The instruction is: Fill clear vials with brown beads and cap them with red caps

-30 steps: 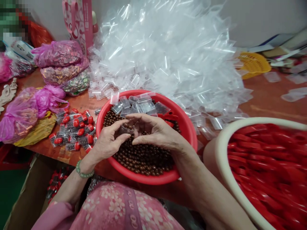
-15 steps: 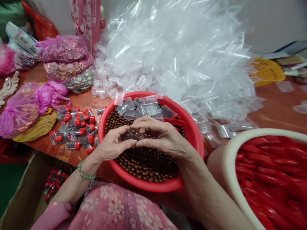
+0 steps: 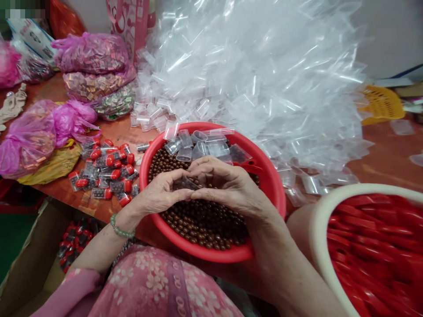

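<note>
While hands (image 3: pixel 224 185) pinch clear capsule (image 3: pixel 185 183), brown beads (image 3: pixel 201 224) fill red basin (image 3: pixel 279 193).

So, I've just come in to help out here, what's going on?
A person's left hand and right hand hold a small clear plastic cup between them, over a red basin of brown beads. Clear containers with red caps lie to the left, and a heap of clear cups rises behind.
</note>
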Demonstrator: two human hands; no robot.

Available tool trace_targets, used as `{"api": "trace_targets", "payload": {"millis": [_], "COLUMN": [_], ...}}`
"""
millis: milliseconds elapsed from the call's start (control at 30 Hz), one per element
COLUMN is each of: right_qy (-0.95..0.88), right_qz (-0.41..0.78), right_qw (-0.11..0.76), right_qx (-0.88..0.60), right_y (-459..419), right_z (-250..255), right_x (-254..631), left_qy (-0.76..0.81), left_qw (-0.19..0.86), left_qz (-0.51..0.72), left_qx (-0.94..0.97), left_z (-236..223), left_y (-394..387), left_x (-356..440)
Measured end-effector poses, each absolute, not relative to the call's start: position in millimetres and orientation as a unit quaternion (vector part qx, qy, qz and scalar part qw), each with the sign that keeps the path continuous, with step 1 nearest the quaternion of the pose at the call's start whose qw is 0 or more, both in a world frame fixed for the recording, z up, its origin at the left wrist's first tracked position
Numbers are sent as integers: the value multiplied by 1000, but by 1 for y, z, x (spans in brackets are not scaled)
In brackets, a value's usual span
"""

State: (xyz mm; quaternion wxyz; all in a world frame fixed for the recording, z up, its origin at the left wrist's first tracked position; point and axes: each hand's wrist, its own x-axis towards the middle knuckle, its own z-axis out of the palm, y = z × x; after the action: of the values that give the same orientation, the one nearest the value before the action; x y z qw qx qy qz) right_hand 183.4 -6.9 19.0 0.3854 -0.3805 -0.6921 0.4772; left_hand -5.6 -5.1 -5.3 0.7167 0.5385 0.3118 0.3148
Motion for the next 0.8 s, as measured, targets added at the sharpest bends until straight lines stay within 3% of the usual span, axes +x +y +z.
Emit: {"api": "trace_targets", "payload": {"millis": [233, 467, 800], "right_qy": [-727, -635, -669], "right_qz": [459, 557, 508], "right_qw": [343, 351, 358], "right_qx": [-377, -404, -408], "right_y": [-4, -10, -8], "right_z": [21, 17, 18], "right_x": [182, 184, 183], "left_qy": [312, 313, 312], "left_qw": [716, 750, 763], "left_qz": [295, 312, 309], "left_qx": [550, 492, 473], "left_z": [-5, -2, -3], "left_y": [-3, 0, 0], "left_x": [-6, -6, -4]}}
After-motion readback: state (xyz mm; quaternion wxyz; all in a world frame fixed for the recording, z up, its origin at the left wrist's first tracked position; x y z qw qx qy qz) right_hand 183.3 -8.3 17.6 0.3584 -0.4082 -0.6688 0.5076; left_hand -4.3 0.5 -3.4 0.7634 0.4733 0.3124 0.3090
